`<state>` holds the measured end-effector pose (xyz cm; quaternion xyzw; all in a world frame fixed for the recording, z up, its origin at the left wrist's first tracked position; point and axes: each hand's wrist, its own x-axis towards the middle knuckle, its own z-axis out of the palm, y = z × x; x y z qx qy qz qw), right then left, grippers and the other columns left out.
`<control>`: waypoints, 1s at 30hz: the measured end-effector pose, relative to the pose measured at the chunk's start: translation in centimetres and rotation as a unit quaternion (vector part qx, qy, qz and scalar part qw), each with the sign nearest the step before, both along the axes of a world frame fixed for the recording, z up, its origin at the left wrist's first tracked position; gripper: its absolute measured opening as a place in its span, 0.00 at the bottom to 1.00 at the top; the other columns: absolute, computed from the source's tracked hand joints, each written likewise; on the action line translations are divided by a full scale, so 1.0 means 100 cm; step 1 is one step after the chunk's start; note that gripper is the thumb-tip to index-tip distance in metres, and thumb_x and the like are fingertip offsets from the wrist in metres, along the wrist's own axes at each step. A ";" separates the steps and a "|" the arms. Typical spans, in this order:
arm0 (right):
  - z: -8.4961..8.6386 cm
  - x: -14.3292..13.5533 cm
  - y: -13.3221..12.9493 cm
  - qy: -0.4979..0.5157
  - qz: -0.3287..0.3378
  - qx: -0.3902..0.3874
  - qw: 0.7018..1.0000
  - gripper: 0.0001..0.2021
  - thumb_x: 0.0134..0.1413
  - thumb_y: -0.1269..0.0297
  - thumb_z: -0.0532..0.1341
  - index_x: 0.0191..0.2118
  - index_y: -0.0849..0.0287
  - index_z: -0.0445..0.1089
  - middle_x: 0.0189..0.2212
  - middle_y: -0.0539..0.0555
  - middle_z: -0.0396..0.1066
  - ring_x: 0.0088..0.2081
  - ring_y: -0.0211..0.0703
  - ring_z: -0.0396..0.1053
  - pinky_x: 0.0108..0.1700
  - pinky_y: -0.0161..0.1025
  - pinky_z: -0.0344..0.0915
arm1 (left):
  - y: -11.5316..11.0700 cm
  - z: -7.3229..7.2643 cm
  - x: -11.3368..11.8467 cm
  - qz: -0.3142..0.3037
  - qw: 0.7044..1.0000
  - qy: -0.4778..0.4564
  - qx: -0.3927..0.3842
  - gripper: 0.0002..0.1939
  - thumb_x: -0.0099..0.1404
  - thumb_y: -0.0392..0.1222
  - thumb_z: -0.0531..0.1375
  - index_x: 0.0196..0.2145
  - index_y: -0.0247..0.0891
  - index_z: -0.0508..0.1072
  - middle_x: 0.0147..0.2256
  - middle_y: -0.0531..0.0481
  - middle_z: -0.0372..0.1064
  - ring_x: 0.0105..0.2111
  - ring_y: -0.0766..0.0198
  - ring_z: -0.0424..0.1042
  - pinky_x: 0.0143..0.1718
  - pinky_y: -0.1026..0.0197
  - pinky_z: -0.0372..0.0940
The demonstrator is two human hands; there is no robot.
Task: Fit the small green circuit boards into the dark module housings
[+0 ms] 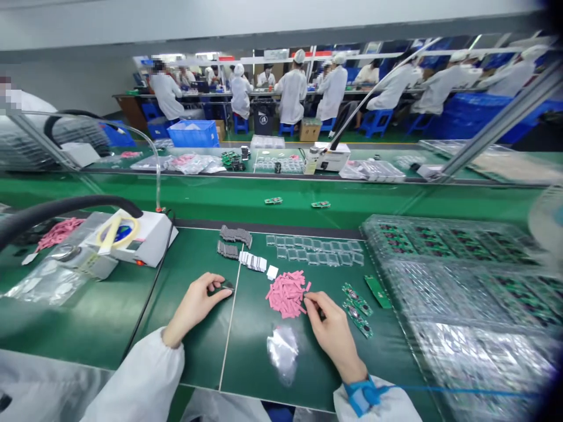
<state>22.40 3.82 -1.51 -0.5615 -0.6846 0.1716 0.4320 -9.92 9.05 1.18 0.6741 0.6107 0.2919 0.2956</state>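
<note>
My left hand [199,305] is over the green mat, with thumb and fingers closed on a small, dark, see-through flat piece [227,285]. At the right edge of a heap of pink strips [285,295], my right hand [329,328] has thumb and forefinger pinched on a strip, mostly hidden by the fingertips. Behind the heap lie white square pieces [253,261], stacked dark grey pieces [235,235] and rows of clear plastic covers [314,243]. Small green circuit boards [358,310] rest right of my right hand. A blue band [363,395] circles my right wrist.
A clear plastic bag [282,354] lies in front of the heap. Trays of circuit boards [466,281] are stacked at right. A white box-shaped device [152,240] with tape stands at left, its black cable nearby. Two boards sit on the green belt [294,214] behind; several people work beyond.
</note>
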 end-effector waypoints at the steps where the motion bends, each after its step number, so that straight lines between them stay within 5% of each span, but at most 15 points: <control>1: 0.001 0.000 0.000 0.000 0.000 0.002 1.000 0.09 0.66 0.63 0.56 0.36 0.58 0.71 0.28 0.52 0.70 0.29 0.41 0.69 0.32 0.37 0.64 | 0.000 -0.003 0.003 0.008 1.000 -0.003 0.004 0.12 0.56 0.51 0.66 0.32 0.41 0.78 0.28 0.50 0.74 0.29 0.59 0.71 0.33 0.58 0.66; 8: 0.013 -0.006 -0.013 0.019 -0.029 0.024 0.999 0.08 0.66 0.63 0.57 0.37 0.58 0.71 0.31 0.54 0.71 0.32 0.43 0.70 0.34 0.39 0.66 | -0.001 0.011 0.016 0.044 0.995 -0.082 0.017 0.08 0.57 0.47 0.64 0.25 0.41 0.75 0.27 0.51 0.72 0.27 0.60 0.69 0.33 0.58 0.65; 13: 0.042 -0.036 -0.033 0.119 0.007 -0.015 0.993 0.08 0.64 0.65 0.59 0.33 0.57 0.72 0.30 0.53 0.71 0.33 0.44 0.69 0.37 0.41 0.66 | -0.033 0.028 0.050 0.017 0.985 -0.169 0.001 0.09 0.61 0.48 0.62 0.29 0.41 0.74 0.29 0.50 0.75 0.30 0.60 0.73 0.35 0.59 0.69; 19: 0.062 -0.062 -0.044 0.176 0.079 -0.043 0.980 0.04 0.62 0.67 0.61 0.35 0.57 0.72 0.30 0.51 0.71 0.34 0.42 0.69 0.40 0.41 0.64 | -0.068 0.031 0.091 -0.051 0.959 -0.278 -0.018 0.03 0.62 0.42 0.64 0.31 0.42 0.77 0.30 0.50 0.76 0.32 0.60 0.75 0.34 0.61 0.71; 24: 0.062 -0.061 -0.048 0.147 0.056 -0.028 0.987 0.08 0.63 0.69 0.59 0.30 0.57 0.68 0.28 0.50 0.69 0.32 0.41 0.67 0.43 0.43 0.62 | -0.078 0.033 0.099 -0.092 0.970 -0.217 0.058 0.10 0.64 0.38 0.64 0.43 0.48 0.78 0.39 0.48 0.75 0.36 0.59 0.74 0.39 0.57 0.71; 30: 0.068 -0.058 -0.049 0.122 0.061 -0.027 0.990 0.07 0.63 0.68 0.60 0.32 0.57 0.70 0.29 0.51 0.71 0.33 0.42 0.68 0.42 0.43 0.64 | -0.081 0.032 0.103 -0.099 0.972 -0.193 0.095 0.17 0.64 0.35 0.62 0.49 0.52 0.75 0.35 0.50 0.74 0.35 0.59 0.75 0.40 0.58 0.72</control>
